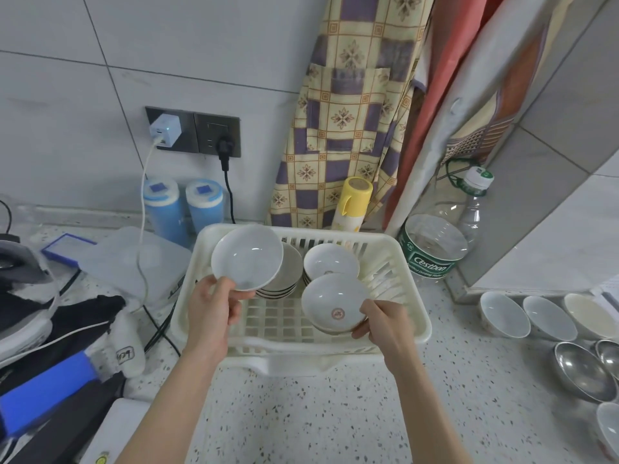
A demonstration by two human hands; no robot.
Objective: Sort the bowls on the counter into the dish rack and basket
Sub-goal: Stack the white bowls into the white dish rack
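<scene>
Over the white dish rack (415,316), a left hand (209,308) pinches a plain white bowl (247,256) by its rim above the rack's left stack (284,279). The right hand (385,324) grips a red-crested bowl (333,303) before the right stack (330,262). Both bowls tilt steeply; either edge-hold could slip and chip stacked crockery.

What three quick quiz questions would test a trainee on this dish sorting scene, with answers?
1. True or false: both hands hold a bowl over the white dish rack.
2. Which held bowl shows a red emblem inside: A, the left hand's plain white bowl, or B, the right hand's bowl?
3. Fill in: the metal bowls sit on the counter to the ____ of the rack.

Key: 1 true; 2 B; 3 right.
</scene>
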